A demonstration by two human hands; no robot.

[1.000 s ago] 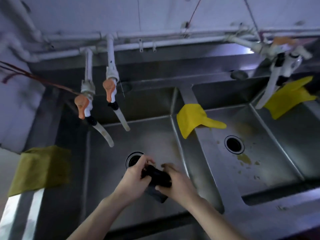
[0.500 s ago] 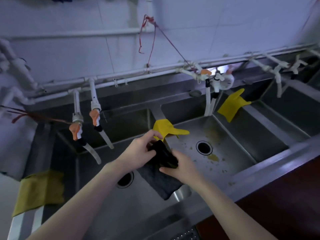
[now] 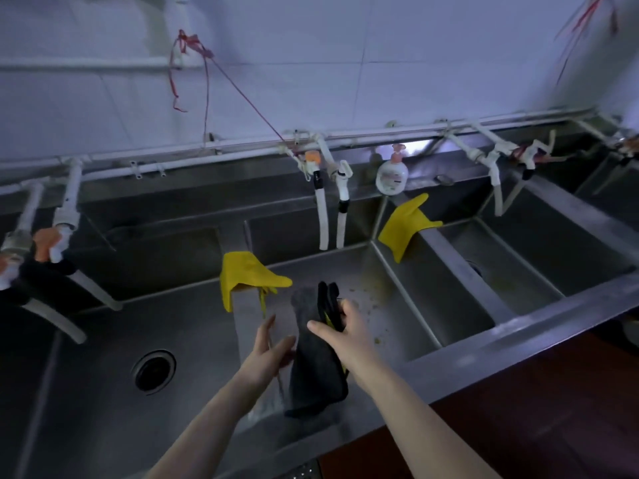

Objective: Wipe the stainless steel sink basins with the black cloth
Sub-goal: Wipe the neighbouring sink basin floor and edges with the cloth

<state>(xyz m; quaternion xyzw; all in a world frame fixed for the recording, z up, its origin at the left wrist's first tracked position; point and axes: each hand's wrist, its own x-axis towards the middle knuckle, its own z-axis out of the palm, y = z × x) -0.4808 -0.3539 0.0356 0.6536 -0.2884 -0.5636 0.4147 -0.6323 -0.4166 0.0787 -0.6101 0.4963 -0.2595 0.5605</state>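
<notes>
The black cloth hangs over the divider between the left basin and the middle basin. My right hand grips its bunched upper part, which sticks up past my fingers. My left hand sits against the cloth's left edge with its fingers stretched out; whether it grips the cloth I cannot tell. The middle basin's floor carries yellowish specks and stains. The left basin has a round drain.
Yellow rubber gloves drape over two dividers, one just beyond my hands, one farther right. White taps and hoses hang over the basins. A soap bottle stands on the back ledge. A third basin lies to the right.
The view swung right and up. My hands carried the cloth from over the left basin to the divider. The cloth now hangs longer, and my left hand's fingers have spread.
</notes>
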